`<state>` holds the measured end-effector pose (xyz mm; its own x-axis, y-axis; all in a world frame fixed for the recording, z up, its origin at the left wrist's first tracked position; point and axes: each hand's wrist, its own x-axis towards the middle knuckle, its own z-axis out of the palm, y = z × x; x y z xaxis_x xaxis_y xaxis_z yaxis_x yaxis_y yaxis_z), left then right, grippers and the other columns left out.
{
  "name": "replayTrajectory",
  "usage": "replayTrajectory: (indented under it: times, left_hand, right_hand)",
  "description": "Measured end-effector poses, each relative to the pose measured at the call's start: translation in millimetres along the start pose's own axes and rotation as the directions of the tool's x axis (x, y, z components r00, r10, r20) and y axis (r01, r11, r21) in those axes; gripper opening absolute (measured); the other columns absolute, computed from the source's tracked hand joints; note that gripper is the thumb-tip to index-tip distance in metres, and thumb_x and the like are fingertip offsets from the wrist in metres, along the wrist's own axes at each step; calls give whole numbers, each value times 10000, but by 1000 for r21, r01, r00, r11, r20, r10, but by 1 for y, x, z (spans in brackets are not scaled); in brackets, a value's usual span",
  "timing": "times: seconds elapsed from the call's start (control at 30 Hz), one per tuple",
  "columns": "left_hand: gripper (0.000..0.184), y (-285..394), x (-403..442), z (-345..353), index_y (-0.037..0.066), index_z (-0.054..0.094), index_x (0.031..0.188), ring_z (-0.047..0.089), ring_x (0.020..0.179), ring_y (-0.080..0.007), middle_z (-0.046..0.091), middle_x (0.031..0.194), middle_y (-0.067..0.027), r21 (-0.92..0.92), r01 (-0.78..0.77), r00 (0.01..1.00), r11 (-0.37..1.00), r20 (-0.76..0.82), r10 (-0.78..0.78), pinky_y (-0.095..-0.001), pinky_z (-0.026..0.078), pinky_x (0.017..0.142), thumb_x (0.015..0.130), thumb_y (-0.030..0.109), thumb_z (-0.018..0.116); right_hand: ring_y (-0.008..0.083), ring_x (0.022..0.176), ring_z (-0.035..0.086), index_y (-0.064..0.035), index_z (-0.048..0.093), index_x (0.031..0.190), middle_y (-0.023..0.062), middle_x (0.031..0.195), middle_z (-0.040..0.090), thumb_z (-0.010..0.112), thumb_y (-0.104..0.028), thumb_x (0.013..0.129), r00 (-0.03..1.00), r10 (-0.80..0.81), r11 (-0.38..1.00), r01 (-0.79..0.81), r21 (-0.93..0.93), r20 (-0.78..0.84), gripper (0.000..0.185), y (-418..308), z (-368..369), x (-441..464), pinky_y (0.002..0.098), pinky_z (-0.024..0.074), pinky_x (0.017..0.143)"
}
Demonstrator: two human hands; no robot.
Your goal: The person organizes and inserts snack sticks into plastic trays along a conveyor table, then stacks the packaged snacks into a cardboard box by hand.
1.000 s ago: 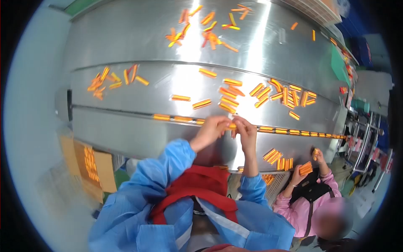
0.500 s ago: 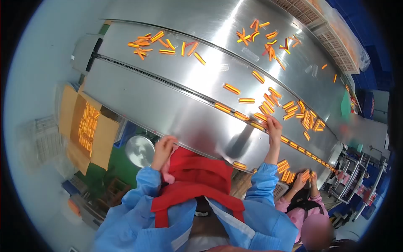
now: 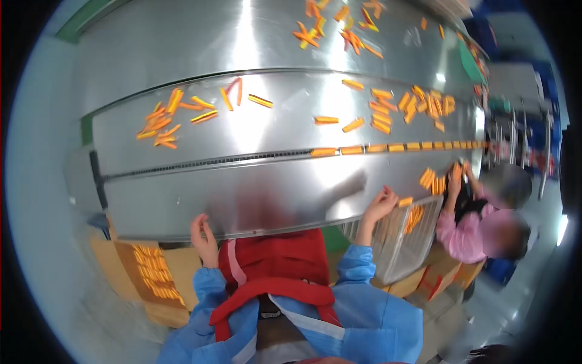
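My left hand (image 3: 204, 238) hangs at the front edge of the steel table (image 3: 145, 209), fingers slightly apart with nothing in them. Over the same edge, farther right, is my right hand (image 3: 379, 208), its fingers loosely bent and apart, with no object visible in them. Just right of it lies an orange-and-yellow striped stick pack (image 3: 405, 201). Beyond both hands, similar packs (image 3: 376, 148) stand end to end in a row along the chain track (image 3: 206, 164). Behind the track, a loose cluster of striped packs (image 3: 381, 109) lies on the steel.
More striped sticks (image 3: 160, 124) lie at the left and on the far table section (image 3: 182, 36). A carton (image 3: 124, 267) of packs stands below left. A clear plastic crate (image 3: 406, 242) is at lower right. Another person (image 3: 464, 227) in pink sleeves handles packs at right.
My right hand has drawn back from the row on the track to the table's front edge. The head view has turned, shifting the scene. My left hand stays near the front edge.
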<state>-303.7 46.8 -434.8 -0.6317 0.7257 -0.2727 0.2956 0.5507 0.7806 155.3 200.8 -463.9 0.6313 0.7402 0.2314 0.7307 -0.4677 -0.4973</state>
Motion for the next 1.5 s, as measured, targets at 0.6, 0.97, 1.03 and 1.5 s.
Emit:
replayTrajectory:
  times: [0.6,0.97,1.03,1.5]
  left_hand:
    - [243,-71,7,36,-6,621,1103,534,1097,-358,547,1227,-172,197,-437,898,877,46,437,-407,437,947,871,4,549]
    - [205,-91,-2,6,-10,623,1052,566,987,-231,536,1227,-145,-193,-514,858,836,-84,508,-329,466,876,894,-43,496]
    - [200,-103,-12,-16,-13,615,1052,577,945,-206,540,1213,-136,-226,-506,862,832,-111,494,-314,469,857,911,-47,477]
    - [156,-290,-120,-282,11,644,1035,627,939,-275,658,1011,-145,129,54,578,990,-813,75,-345,485,815,914,1,546]
  right_hand:
    - [248,745,575,-11,674,897,97,857,544,813,-41,688,779,-541,828,427,363,318,253,-70,68,-57,330,500,719]
    - [295,851,676,-15,731,881,135,853,698,704,-37,793,797,-604,754,575,317,-8,95,-58,121,4,360,513,827]
    - [306,905,671,-41,742,926,142,936,700,682,-94,829,794,-608,774,601,199,-35,125,-52,118,18,383,506,857]
    - [138,803,663,-38,686,1150,82,920,689,580,-77,963,525,-821,519,520,678,225,219,-136,117,-151,256,516,721]
